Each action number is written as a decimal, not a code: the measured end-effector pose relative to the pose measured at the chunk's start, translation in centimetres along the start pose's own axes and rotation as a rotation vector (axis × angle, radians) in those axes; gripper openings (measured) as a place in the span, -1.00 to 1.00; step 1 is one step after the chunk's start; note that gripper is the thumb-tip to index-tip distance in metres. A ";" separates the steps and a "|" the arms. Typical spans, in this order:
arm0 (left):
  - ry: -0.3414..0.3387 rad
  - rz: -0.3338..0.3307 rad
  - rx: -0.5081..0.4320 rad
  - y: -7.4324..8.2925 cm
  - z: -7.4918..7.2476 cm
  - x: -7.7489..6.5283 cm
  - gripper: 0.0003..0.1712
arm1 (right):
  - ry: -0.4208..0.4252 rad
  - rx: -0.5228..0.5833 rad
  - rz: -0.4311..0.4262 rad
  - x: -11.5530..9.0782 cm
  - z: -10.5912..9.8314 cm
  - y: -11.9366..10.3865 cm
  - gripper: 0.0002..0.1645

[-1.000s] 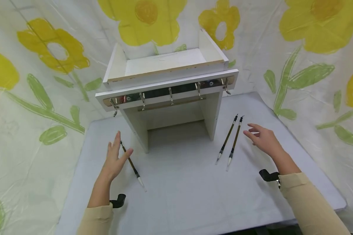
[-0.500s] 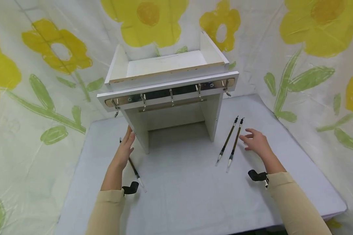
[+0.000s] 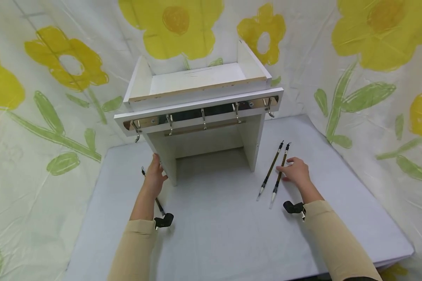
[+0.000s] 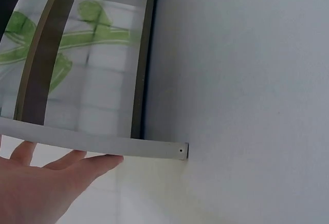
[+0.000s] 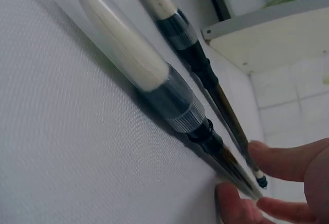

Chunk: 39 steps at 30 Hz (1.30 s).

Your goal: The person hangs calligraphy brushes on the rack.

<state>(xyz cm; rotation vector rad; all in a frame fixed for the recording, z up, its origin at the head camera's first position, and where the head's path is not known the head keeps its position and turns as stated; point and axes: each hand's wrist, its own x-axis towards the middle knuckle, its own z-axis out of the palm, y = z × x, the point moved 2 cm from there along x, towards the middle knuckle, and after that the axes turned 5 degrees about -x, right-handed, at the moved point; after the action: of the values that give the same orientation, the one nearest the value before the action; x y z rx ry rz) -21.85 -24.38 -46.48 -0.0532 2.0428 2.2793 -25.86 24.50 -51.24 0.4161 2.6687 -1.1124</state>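
Observation:
My left hand [image 3: 154,179] rests against the outside of the left side panel [image 3: 163,156] of a white shelf unit. In the left wrist view its fingers [image 4: 97,165] lie along that panel's outer face. My right hand [image 3: 296,171] is low at the right of the shelf, around the handle of the nearer writing brush [image 3: 280,171]. Thumb and fingers straddle that handle, with a gap between them in the right wrist view. Beside it lies a second writing brush [image 3: 271,168]. Both have white bristles under clear caps. A third brush [image 3: 160,206] lies partly hidden behind the left forearm.
The shelf has a row of metal hooks [image 3: 203,117] along its front rail and an open tray [image 3: 197,80] on top. It stands on a table with a pale cloth [image 3: 214,234]. A flower-printed curtain [image 3: 302,58] hangs behind and at the sides.
My left hand has moved right from beside the third brush to the shelf's side panel. My right hand has moved left and down onto the nearer brush. The brushes lie where they were.

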 end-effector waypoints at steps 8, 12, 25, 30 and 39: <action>-0.010 -0.002 0.027 0.0 0.0 0.0 -0.08 | 0.011 -0.059 0.000 0.7 0.6 -0.6 -0.19; -0.021 0.003 0.039 0.3 0.1 0.1 -0.12 | 0.009 -0.053 -0.008 0.6 0.1 -0.9 -0.22; -0.008 -0.010 0.033 0.4 -0.2 -0.2 -0.11 | 0.070 0.283 -0.210 -3.3 -1.8 -3.7 -0.24; -0.006 -0.003 0.038 0.5 -0.7 -0.4 -0.05 | 0.162 0.379 -0.346 -5.2 -2.2 -6.0 -0.32; -0.001 -0.018 0.043 0.2 0.3 -0.1 -0.09 | 0.545 0.391 -0.709 -10.4 -3.5 -8.5 -0.43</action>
<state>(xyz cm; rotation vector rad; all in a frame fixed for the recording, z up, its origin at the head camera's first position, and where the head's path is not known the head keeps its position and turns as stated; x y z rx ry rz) -21.78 -24.14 -46.22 -0.0670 2.0813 2.2239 -19.39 19.48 -40.08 -0.2531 3.1655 -1.9802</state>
